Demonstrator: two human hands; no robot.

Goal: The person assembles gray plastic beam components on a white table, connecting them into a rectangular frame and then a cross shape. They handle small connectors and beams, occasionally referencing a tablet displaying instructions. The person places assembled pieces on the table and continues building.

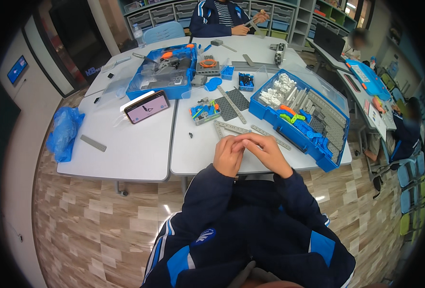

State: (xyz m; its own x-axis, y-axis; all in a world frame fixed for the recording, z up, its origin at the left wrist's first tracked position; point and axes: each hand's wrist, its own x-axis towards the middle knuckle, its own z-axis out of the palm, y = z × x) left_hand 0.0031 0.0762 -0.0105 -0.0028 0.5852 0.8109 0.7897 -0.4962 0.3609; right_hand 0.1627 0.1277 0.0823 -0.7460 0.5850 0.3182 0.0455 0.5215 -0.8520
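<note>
My left hand (228,157) and my right hand (266,151) meet at the near edge of the white table. Their fingers are curled together, and whatever lies between them is hidden. Just beyond my fingers, grey perforated beams (231,128) lie joined at an angle, partly covered by the hands. A separate grey beam (275,138) rests beside my right hand. Farther off, a long grey beam (231,104) lies across a dark grey perforated plate (235,105). To their left stands a small clear box (205,113) of blue, green and grey pieces.
A blue case (291,128) of building parts stands at right, another blue case (162,89) at back left. A propped phone (147,107) shows a drawing of a part. A blue plastic bag (64,132) hangs at the left edge. Across the table, a person (217,19) handles grey pieces.
</note>
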